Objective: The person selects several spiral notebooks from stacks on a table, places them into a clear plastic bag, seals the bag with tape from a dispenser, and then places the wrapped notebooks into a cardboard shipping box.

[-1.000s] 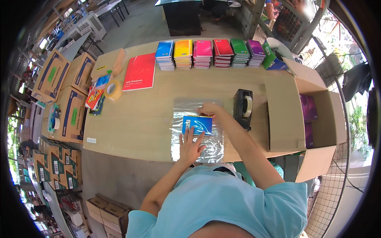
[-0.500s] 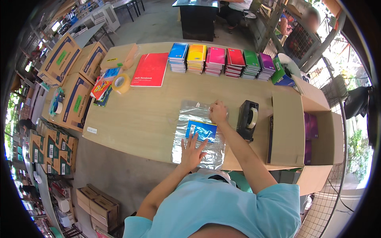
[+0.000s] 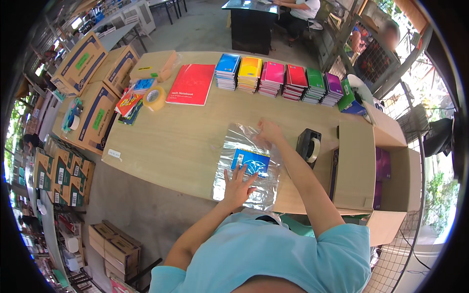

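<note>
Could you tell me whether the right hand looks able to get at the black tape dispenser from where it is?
Probably yes: the right hand rests on the clear bag, the tape dispenser stands just beside it, and nothing lies between.

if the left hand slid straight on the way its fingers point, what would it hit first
The left hand lies flat on the clear plastic bag, fingers pointing away from the person. Sliding on, it would first meet the blue spiral notebook, which the fingertips already seem to touch.
</note>
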